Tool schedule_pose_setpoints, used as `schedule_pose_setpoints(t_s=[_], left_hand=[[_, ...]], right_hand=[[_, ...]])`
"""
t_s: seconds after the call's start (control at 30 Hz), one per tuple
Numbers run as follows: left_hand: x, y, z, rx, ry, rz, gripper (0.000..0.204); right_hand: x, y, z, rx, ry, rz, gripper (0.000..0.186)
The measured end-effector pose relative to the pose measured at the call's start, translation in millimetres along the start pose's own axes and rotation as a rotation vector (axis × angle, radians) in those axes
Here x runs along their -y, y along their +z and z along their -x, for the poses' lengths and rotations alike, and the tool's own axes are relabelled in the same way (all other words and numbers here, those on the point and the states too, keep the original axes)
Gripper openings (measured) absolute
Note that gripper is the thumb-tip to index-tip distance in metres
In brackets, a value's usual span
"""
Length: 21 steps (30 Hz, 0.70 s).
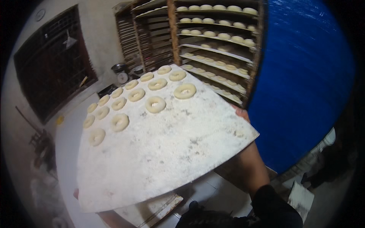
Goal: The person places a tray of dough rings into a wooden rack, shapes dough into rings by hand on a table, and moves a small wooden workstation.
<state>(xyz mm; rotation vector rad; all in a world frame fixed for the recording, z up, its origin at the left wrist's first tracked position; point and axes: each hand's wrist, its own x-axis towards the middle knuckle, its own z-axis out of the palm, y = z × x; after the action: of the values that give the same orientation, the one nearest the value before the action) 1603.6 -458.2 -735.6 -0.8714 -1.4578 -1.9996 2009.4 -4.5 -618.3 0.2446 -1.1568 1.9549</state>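
A large floured board (171,152) fills the middle of the head view, slightly tilted, with several rings of pale dough (184,91) along its far half and bare floury surface on the near half. My right hand (242,114) grips the board's right edge, fingertips over the rim, the rest hidden beneath it. My left hand (76,193) holds the board's left edge near the lower corner, mostly hidden under it, with only a small part of the fingers showing.
Behind the board, a wooden rack (175,30) holds trays of dough pieces. A blue sheet (300,76) hangs at the right. A white table (66,152), a scale (122,77) and a barred window (49,60) are at the left. Another board (163,207) lies below mine.
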Motion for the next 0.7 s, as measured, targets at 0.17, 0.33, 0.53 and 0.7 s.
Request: schedule_pose_setpoints(t_s=[0.17, 0.33, 0.53, 0.7], left_hand=[[-0.4, 7.8, 37.2, -0.219, 0.215, -0.204, 0.065], [-4.9, 12.4, 59.4, -0.32, 0.284, -0.227, 0.06], [-27.3, -10.0, 54.6, -0.314, 0.416, -0.368, 0.053], [-29.3, -0.6, -25.0, -0.142, 0.361, -0.197, 0.048]], right_hand=[[-7.7, -37.9, -24.6, 0.09, -0.013, -0.045, 0.06], [-0.5, -58.7, -23.2, 0.055, 0.02, -0.085, 0.057], [8.3, -42.8, -14.8, -0.035, -0.029, -0.124, 0.059], [-5.7, -44.9, -145.0, 0.353, -0.224, -0.037, 0.054]])
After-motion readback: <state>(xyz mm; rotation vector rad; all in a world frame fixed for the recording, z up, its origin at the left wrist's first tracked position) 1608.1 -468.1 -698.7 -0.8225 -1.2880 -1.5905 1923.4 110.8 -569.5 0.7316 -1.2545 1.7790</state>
